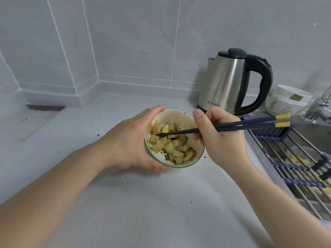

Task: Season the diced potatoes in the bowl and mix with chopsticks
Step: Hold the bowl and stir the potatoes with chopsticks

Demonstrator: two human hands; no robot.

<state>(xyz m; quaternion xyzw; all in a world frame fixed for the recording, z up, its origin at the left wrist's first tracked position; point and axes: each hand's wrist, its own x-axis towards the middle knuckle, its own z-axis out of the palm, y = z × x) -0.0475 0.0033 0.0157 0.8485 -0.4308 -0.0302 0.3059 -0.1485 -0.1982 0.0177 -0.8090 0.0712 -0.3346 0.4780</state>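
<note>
Hands (132, 140) around bowl (179, 115), chopsticks (232, 125) inside

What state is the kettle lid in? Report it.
Shut. The black lid sits flat on the stainless steel electric kettle with no gap showing along its rim.

Steel kettle (225, 83) with black handle seen at 1 o'clock on grey countertop (143, 203). White lidded container (288, 102) placed at 2 o'clock, just right of kettle. Metal drying rack (293, 163) laid over sink at 3 o'clock. Grey tiled wall (125, 42) behind.
</note>
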